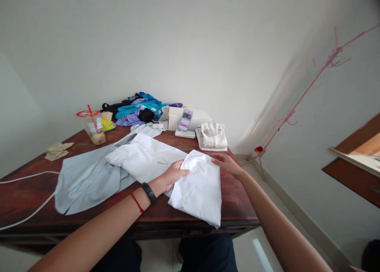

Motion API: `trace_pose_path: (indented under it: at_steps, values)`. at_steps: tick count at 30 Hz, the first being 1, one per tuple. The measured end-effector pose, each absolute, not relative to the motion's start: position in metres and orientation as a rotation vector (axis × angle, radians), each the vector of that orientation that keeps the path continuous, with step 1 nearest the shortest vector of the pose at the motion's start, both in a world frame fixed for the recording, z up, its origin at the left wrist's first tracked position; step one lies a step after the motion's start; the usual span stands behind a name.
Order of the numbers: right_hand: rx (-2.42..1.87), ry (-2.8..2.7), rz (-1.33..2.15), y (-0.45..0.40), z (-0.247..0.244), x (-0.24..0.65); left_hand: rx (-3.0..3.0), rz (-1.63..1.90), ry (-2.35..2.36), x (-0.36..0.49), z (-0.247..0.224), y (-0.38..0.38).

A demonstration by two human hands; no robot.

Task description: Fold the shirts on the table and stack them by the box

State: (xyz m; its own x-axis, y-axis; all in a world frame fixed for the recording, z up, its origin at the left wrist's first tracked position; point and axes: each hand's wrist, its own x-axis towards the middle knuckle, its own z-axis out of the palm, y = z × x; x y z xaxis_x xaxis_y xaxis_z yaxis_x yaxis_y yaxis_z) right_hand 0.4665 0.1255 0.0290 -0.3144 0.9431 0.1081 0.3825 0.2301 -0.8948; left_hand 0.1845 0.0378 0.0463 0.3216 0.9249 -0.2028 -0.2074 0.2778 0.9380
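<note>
Left hand clamps the white garment at lower centre; right hand meets its top-right corner, grip unclear. It looks part-folded; a folded garment stack sits right of centre, the clothes heap left of centre lies loose.

The surface is reddish-brown wood with a worn finish. Across its left half spreads a pale grey-blue garment, overlapped by a white shirt with a dark mark. Behind them stand a clear plastic cup with a red straw and, beside it, a yellow packet. A beige cloth lies near the left edge, a white cable in front. Along the back: a clothes heap, a white box and folded cream garments.
</note>
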Motion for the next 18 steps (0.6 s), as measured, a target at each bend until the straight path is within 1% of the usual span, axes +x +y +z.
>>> trace_pose_path:
  at_steps: [4, 8, 14, 18]
  values:
    - [-1.085, -1.771, 1.325, 0.121, 0.025, 0.484, 0.933, 0.912, 0.885, 0.186, 0.057, 0.035]
    - [-0.999, -1.793, 1.43, 0.12, 0.022, 0.493, 0.913, 0.882, 0.885, 0.189, 0.058, 0.041]
    - [-1.125, -1.724, 1.212, 0.14, 0.013, 0.494, 1.071, 0.921, 1.02, 0.184, 0.05, 0.053]
    - [-1.095, -1.866, 1.063, 0.156, 0.006, 0.486, 1.242, 0.946, 1.157, 0.176, 0.034, 0.06]
